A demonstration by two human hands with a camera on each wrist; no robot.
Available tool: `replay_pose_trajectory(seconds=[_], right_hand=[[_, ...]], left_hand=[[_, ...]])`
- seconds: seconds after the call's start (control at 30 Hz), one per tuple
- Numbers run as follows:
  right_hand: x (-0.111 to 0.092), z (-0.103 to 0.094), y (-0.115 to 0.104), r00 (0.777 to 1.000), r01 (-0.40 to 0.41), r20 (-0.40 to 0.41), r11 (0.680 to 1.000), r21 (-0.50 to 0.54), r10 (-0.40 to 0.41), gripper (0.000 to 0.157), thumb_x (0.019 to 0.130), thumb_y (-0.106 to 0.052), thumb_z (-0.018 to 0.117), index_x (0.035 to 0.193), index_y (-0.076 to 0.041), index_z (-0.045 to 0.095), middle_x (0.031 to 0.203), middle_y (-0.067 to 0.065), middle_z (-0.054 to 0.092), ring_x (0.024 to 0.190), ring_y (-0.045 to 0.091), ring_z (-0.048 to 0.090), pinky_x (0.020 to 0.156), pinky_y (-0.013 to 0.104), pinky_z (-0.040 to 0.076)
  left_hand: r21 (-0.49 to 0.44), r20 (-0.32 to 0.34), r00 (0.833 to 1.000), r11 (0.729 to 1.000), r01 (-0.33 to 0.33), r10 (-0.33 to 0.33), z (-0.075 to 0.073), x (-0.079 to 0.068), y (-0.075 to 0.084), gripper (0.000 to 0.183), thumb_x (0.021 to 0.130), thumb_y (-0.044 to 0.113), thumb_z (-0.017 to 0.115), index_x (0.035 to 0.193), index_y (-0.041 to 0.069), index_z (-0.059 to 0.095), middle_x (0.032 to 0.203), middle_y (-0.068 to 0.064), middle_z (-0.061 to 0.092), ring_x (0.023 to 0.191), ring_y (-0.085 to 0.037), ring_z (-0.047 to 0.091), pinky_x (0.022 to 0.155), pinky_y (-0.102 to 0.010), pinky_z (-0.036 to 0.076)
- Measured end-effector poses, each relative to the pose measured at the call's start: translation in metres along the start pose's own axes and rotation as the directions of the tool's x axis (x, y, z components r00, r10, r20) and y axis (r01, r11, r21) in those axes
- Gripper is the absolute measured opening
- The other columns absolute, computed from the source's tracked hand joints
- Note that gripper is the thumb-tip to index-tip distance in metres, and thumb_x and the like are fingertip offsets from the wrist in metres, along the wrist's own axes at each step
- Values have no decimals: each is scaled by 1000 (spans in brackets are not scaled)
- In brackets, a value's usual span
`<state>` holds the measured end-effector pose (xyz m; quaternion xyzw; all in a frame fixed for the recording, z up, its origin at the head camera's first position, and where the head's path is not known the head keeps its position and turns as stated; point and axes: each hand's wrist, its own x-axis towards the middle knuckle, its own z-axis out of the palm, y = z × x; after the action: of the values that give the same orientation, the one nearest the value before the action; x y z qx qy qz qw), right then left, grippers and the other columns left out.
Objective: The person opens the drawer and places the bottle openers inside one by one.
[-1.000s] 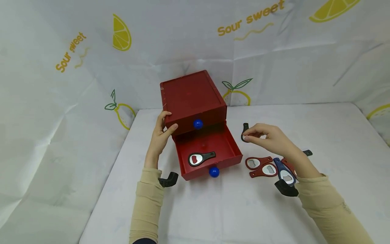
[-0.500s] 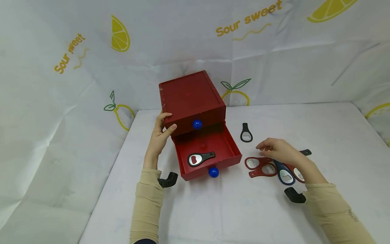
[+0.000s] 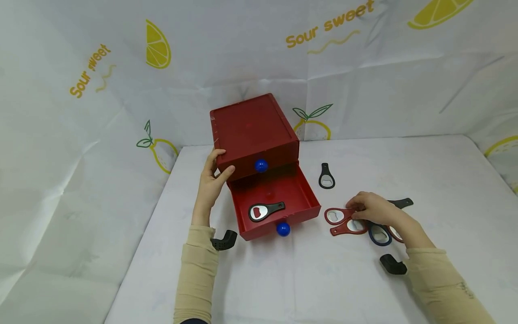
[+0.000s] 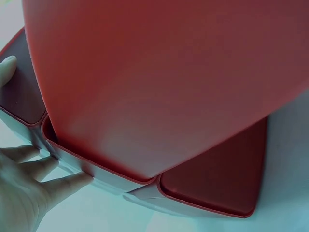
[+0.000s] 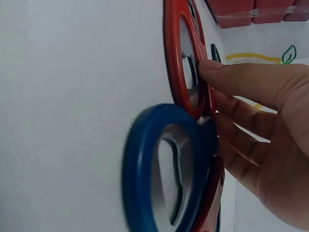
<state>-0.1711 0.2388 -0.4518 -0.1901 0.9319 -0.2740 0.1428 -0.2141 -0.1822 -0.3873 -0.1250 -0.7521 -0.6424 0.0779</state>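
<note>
I have the left hand (image 3: 209, 186) pinching the front corner of the red box (image 3: 252, 128), thumb on the front, fingers along the side. The right hand (image 3: 374, 208) is bent about the handle of the upper red opener (image 3: 335, 216); I can't tell whether it pinches it. By its thumb lies the lower red opener (image 3: 349, 227). Right of the left hand, the pulled-out drawer (image 3: 289, 191) holds a black opener (image 3: 266, 210).
</note>
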Motion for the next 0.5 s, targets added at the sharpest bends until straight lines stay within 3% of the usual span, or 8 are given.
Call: replay_pose_trajectory(seconds=[0.3, 0.5], right_hand=[[0, 0, 3, 1000, -7, -6, 1000, -20, 7, 22, 80, -16, 71, 97, -3, 68, 88, 5, 62, 80, 14, 54, 70, 30, 46], [-2, 1, 6, 1000, 2, -29, 998, -58, -4, 22, 79, -20, 71, 96, -6, 69, 88, 2, 63, 80, 12, 53, 70, 28, 45]], left_hand=[[-2, 1, 1000, 1000, -1, 1, 0, 0, 0, 47, 90, 11, 60, 131, 16, 39, 147, -2, 34, 125, -21, 42, 97, -37, 43], [-8, -2, 1000, 1000, -12, 12, 0, 0, -1, 46, 90, 14, 61, 130, 19, 41, 147, 1, 34, 125, -19, 42, 97, -37, 43]])
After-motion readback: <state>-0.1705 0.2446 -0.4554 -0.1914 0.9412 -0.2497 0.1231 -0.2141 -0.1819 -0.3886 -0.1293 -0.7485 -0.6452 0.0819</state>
